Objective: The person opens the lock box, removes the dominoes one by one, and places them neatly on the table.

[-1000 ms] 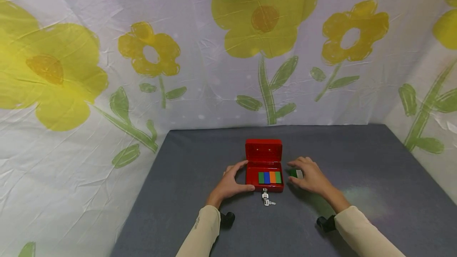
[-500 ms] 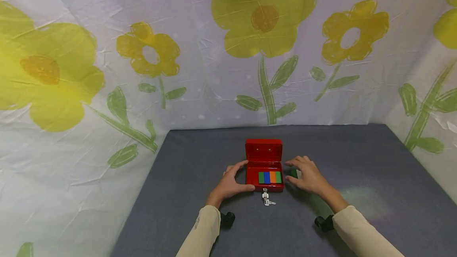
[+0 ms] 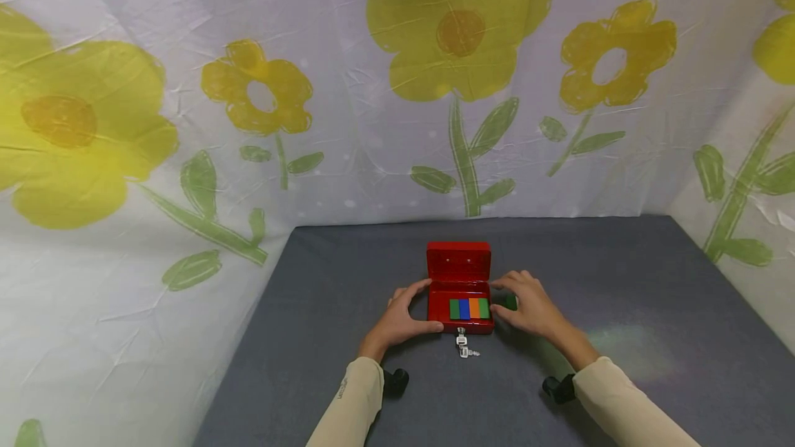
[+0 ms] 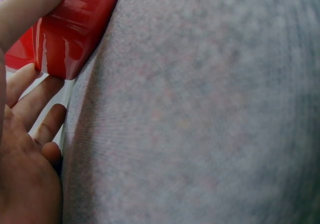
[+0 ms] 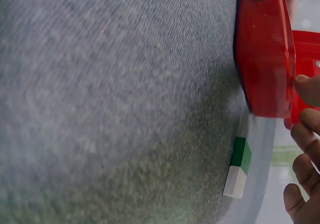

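An open red cash box [image 3: 439, 305] stands mid-table, its lid [image 3: 458, 261] raised at the back. Green, blue, orange and light-green blocks [image 3: 464, 309] lie side by side inside it. My left hand [image 3: 400, 316] holds the box's left side, thumb at the front corner and fingers toward the back; the left wrist view shows fingers against the red wall. At the right side is my right hand [image 3: 528, 303], thumb and index spread, thumb tip at the box's rim; contact is unclear. A small green-and-white block [image 5: 240, 156] lies on the table beside the box, partly hidden by this hand in the head view.
Silver keys [image 3: 463, 347] hang from the lock at the box's front, reaching toward the table. The dark grey table [image 3: 348, 261] meets a white curtain [image 3: 360, 157] with yellow flowers behind and at both sides.
My right hand has moved left, from around the green-and-white block to the box's right side. The block stays on the table. My left hand and the box have not moved.
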Action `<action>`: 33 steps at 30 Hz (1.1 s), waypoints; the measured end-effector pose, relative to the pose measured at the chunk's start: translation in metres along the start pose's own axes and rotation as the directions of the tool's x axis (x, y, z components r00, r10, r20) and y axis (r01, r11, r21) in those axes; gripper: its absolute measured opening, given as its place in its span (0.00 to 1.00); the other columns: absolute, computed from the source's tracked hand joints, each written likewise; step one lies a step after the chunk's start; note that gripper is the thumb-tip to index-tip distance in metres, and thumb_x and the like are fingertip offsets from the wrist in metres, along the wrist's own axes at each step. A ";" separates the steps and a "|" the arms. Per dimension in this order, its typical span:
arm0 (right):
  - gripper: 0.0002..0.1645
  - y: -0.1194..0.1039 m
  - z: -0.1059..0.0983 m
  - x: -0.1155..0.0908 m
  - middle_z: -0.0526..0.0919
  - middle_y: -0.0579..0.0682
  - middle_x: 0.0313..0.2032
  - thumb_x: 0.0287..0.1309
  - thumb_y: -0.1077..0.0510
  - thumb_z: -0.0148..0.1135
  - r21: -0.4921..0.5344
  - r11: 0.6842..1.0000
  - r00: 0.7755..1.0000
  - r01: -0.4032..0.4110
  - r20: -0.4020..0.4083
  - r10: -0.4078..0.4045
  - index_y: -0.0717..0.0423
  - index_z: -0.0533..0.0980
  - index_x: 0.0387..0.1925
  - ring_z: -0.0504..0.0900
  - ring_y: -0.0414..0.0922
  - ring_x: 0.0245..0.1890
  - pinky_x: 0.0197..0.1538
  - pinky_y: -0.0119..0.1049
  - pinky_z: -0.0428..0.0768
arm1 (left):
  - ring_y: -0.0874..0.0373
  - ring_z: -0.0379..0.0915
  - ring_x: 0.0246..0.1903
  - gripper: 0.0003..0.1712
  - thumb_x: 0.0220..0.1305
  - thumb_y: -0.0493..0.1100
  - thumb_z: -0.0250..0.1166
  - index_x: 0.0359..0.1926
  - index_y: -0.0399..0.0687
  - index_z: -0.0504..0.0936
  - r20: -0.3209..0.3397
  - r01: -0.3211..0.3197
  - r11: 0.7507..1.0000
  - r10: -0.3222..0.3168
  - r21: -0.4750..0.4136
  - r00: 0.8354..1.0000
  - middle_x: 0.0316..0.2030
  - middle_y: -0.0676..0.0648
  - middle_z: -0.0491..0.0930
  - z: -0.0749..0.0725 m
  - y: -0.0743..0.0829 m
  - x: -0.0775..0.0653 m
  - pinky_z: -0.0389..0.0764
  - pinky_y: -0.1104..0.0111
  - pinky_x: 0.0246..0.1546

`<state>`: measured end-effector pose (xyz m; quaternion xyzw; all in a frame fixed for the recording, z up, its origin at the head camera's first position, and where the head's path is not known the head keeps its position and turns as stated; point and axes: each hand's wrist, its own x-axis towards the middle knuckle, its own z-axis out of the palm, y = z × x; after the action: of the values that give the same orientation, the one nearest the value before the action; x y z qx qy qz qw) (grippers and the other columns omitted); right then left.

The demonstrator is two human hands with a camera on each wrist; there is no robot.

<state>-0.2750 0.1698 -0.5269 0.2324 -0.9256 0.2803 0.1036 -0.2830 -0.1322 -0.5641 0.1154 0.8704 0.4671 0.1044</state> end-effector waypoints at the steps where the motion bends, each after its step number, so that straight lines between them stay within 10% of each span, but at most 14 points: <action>1: 0.25 0.000 0.001 0.000 0.85 0.53 0.46 0.52 0.58 0.77 0.008 1.000 1.000 0.006 -0.002 -0.006 0.58 0.83 0.53 0.76 0.49 0.47 0.50 0.48 0.72 | 0.47 0.57 0.69 0.53 0.46 0.65 0.79 0.74 0.76 0.65 -0.001 0.001 1.000 -0.001 0.000 1.000 0.71 0.49 0.65 0.000 0.000 0.000 0.68 0.38 0.67; 33: 0.22 -0.021 0.021 0.010 0.87 0.49 0.45 0.47 0.54 0.80 -0.047 0.995 0.995 0.094 -0.031 -0.095 0.53 0.86 0.47 0.67 0.42 0.38 0.41 0.38 0.58 | 0.46 0.57 0.71 0.54 0.45 0.68 0.78 0.74 0.77 0.64 -0.007 -0.002 1.000 0.002 0.009 1.000 0.72 0.50 0.65 0.002 0.001 -0.001 0.66 0.37 0.68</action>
<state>-0.2748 0.1390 -0.5311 0.2688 -0.9178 0.2579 0.1372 -0.2815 -0.1300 -0.5639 0.1151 0.8727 0.4637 0.1007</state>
